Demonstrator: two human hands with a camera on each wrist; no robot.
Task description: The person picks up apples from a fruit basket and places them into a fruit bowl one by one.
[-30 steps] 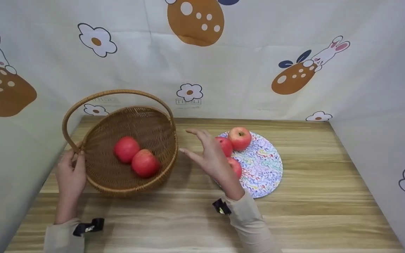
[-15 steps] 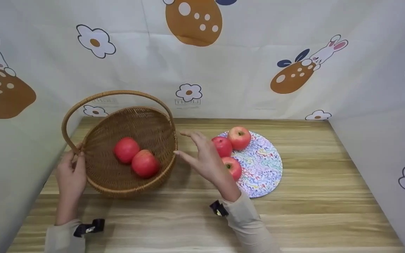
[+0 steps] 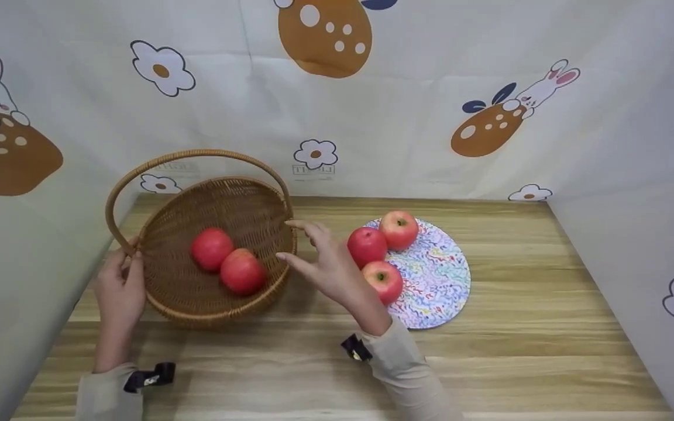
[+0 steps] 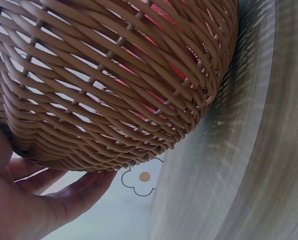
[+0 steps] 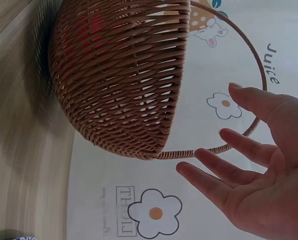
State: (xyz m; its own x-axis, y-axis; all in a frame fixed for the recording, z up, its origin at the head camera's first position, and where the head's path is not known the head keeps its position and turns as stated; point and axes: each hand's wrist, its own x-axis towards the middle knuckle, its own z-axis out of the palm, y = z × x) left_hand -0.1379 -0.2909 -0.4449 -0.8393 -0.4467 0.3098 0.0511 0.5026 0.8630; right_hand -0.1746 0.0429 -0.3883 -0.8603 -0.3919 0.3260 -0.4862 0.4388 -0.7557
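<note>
A brown wicker basket [image 3: 220,204] with an arched handle stands on the left of the table. Inside it lie two red apples, one [image 3: 212,249] touching the other [image 3: 243,272]. My left hand [image 3: 120,295] grips the basket's left rim at the foot of the handle, thumb at the rim. In the left wrist view its fingers [image 4: 86,192] reach along the outside of the weave. My right hand [image 3: 334,269] is at the basket's right rim with thumb and fingers spread, holding nothing. In the right wrist view a gap shows between the fingertips and the basket wall [image 5: 124,95].
Right of my right hand lies a round multicoloured mat or plate [image 3: 436,280]. Three apples sit at its left side: one at the back [image 3: 399,230], one in the middle [image 3: 366,246], one in front [image 3: 384,280]. Printed cloth walls [image 3: 407,117] enclose the wooden table [image 3: 524,280].
My right hand has moved left from beside the mat to the basket's right rim, uncovering more of the apples behind it. The left hand and basket have stayed in place.
</note>
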